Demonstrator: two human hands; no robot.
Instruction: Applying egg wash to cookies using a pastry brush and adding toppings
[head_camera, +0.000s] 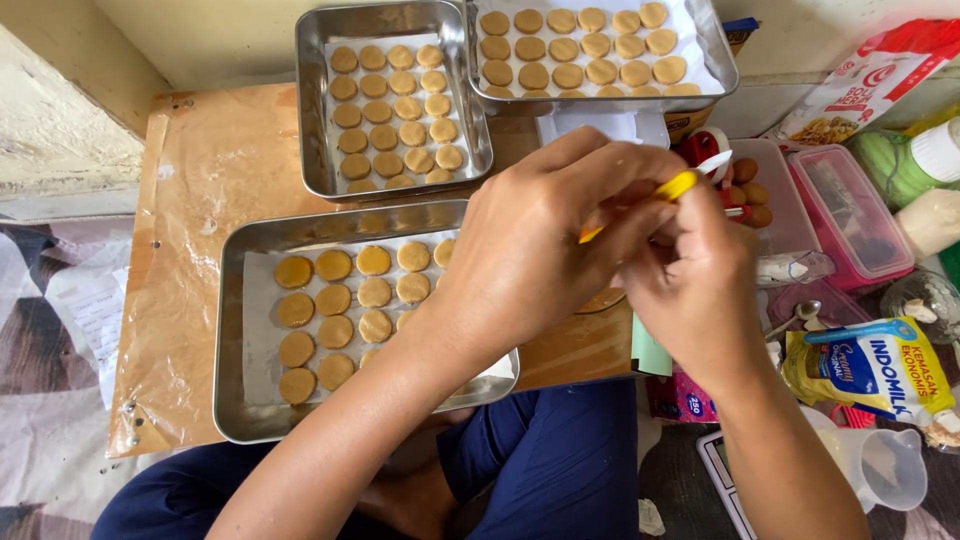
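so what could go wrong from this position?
1. The left forearm lies across the near tray; lowering it could squash the round dough discs beneath.
2. Both hands, left hand and right hand, work a yellow tool above the tray's right corner; a slip might drop it onto the discs.
3. Clutter on the right crowds the right elbow, and the measuring cup could get knocked.

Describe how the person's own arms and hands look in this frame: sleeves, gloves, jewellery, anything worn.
Both forearms are bare up to the frame's lower edge, with no sleeves in view. The left hand and the right hand wear no gloves, and no rings, watch or bracelet show on the sides facing the camera. Fingernails cannot be made out. Dark blue trousers cover the legs below.
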